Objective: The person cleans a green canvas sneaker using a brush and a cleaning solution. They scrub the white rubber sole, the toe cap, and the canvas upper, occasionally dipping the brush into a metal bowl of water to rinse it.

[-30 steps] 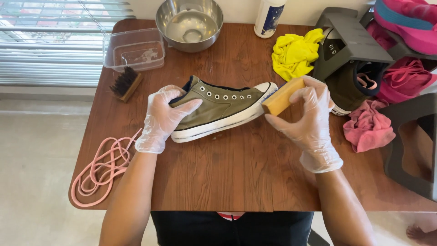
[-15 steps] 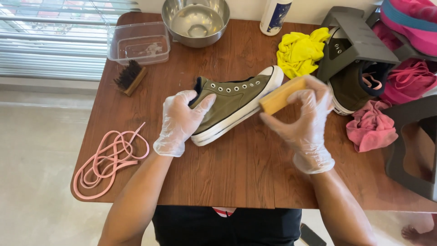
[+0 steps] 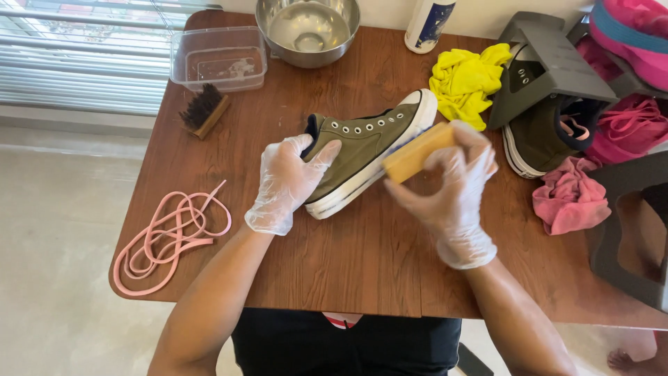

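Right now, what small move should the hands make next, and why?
Probably slide the tan sponge in the right hand along the white sole of the olive shoe: it already sits against that edge, and the left hand steadies the heel.

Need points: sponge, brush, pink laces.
sponge (image 3: 415,156), head view, its long side face
brush (image 3: 202,110), head view, dark bristles
pink laces (image 3: 169,235), head view, middle of the coil
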